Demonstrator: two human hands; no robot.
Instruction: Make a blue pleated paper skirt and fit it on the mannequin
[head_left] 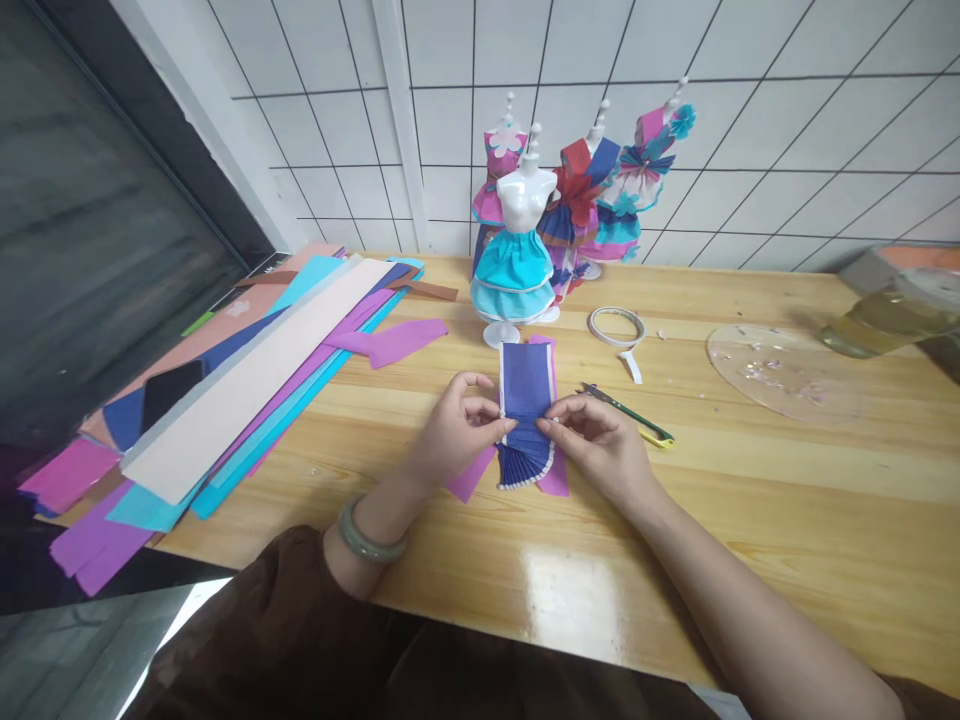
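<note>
Left hand (pixel 465 430): finger and thumb closed, pinching the blue strip (pixel 526 375) at its left edge
Right hand (pixel 600 440): pinched likewise on its right edge
Blue strip: pleated nearest the person, above purple paper (pixel 556 478) on the table (pixel 720 540)

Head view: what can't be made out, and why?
In the head view:
Pinched edges of the blue strip: covered by left hand and right hand.
Purple paper, partly: hidden under the blue strip.
Rear pink-clad mannequin, lower part: behind the front mannequin.
Bits on the clear plate: too small.
Right sleeve: cut off by the picture's edge.
</note>
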